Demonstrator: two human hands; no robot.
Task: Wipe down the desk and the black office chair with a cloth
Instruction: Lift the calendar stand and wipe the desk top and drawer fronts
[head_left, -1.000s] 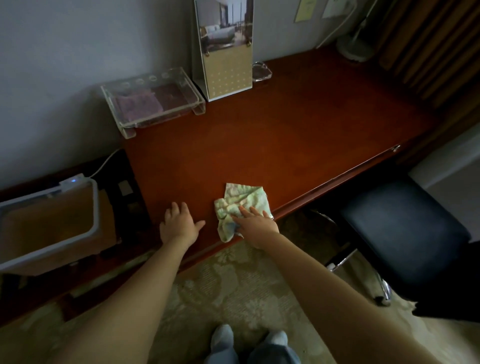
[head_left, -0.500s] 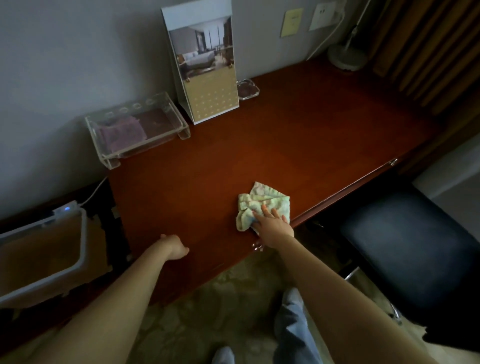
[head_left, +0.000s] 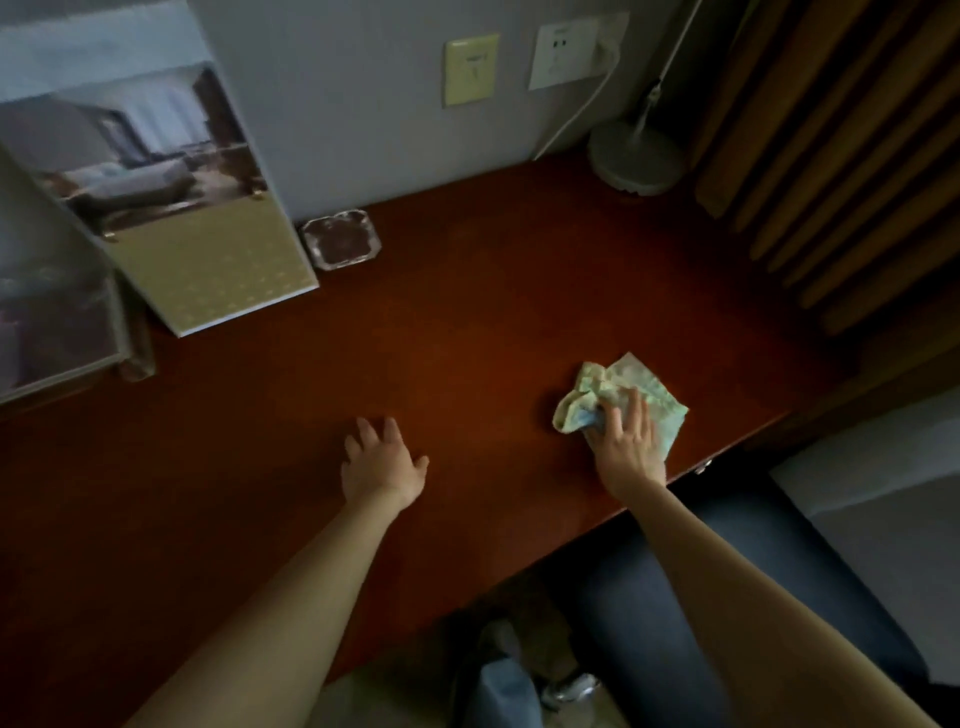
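Black chair seat is nearest, under the R forearm, tucked below the desk edge. R hand lies flat on the crumpled green cloth, fingers straight, pressing it to the wood nr the front edge. L hand is well left of the cloth, fingers spread & relaxed on the desk, gripping nothing. Far beyond the fingers, by the wall: glass dish, photo stand, lamp base.

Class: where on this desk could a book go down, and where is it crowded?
Free: the middle of the desk, between glass ashtray, lamp base, the cloth under the right hand, and the left hand; also the near stretch left of that arm. Crowded: the far-left corner, where display card and acrylic tray stand.
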